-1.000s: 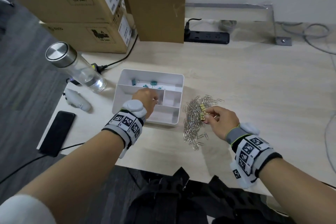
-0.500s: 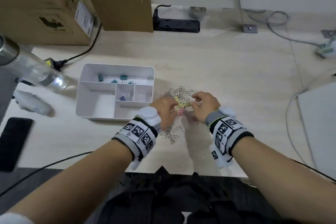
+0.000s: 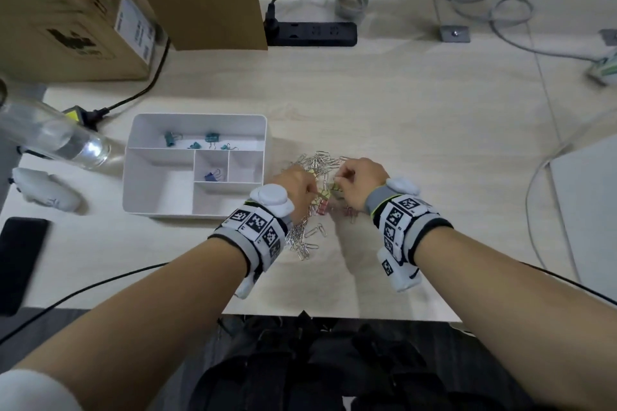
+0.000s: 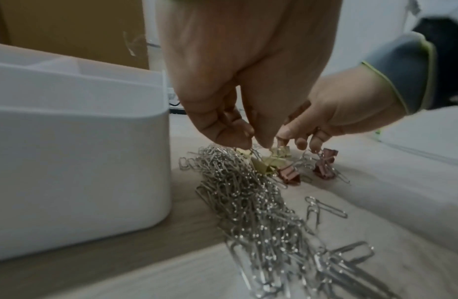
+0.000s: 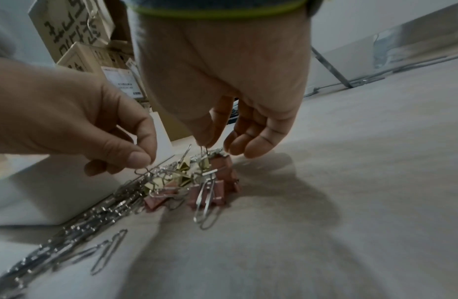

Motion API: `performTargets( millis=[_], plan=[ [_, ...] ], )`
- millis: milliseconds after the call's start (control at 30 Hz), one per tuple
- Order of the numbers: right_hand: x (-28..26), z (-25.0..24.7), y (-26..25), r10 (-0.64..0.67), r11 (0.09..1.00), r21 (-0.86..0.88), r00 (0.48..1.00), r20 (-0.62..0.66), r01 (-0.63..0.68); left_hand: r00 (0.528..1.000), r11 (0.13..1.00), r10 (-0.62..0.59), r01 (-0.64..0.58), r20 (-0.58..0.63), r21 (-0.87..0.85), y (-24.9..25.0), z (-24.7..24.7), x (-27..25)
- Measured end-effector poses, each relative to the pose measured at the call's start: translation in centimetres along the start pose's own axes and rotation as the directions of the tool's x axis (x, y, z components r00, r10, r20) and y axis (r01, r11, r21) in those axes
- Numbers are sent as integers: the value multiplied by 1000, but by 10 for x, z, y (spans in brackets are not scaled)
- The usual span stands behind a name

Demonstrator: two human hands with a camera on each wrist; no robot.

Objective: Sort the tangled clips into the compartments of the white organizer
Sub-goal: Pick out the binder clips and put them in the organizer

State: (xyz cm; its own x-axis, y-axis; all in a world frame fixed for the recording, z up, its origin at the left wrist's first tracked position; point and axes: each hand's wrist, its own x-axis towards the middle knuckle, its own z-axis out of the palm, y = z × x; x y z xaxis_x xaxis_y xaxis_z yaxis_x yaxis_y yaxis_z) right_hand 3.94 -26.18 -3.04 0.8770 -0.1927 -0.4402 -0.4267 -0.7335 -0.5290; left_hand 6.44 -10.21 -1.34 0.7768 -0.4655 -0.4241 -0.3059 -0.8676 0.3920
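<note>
A tangle of silver paper clips with yellow binder clips and pink binder clips lies just right of the white organizer. My left hand pinches a wire handle of a yellow binder clip in the tangle. My right hand pinches the wire handle of another yellow binder clip between thumb and forefinger, its other fingers loose. Teal binder clips lie in the organizer's back compartment, and a blue one in a small middle compartment.
A clear bottle lies left of the organizer, with a white object and a black phone nearer the front edge. Cardboard boxes and a black power strip stand at the back. Cables run on the right.
My left hand left the organizer and came right to the tangle. Both hands now pinch clip handles in the pile. The head view shifted rightward.
</note>
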Motion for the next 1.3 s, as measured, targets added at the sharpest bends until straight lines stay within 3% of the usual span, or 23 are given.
performTargets(
  millis=[100,267,500,567,767,1033,1300],
  plan=[
    [-8,-7,7,47,994,105,998,-33,-43,1000,999,-29,29,10,-20,-2,-1,-3],
    [-21,-15,14,113,944,324,987,-116,-70,987,983,-33,4,158,185,3,-1,8],
    [-31,-16,24,116,906,420,982,-147,-44,990,994,109,-106,-88,37,-6,11,3],
    [-32,-16,26,116,902,430,982,-147,-42,985,995,96,-99,-142,-10,-9,11,0],
    [-35,-13,24,113,896,442,984,-135,-42,999,990,54,-53,1,132,-3,15,2],
    [-44,-8,31,122,868,494,987,-107,-54,993,993,98,-94,-62,74,-2,23,3],
    [-52,-10,23,173,768,624,985,13,-143,990,980,101,-81,-102,183,-7,31,7]
  ],
)
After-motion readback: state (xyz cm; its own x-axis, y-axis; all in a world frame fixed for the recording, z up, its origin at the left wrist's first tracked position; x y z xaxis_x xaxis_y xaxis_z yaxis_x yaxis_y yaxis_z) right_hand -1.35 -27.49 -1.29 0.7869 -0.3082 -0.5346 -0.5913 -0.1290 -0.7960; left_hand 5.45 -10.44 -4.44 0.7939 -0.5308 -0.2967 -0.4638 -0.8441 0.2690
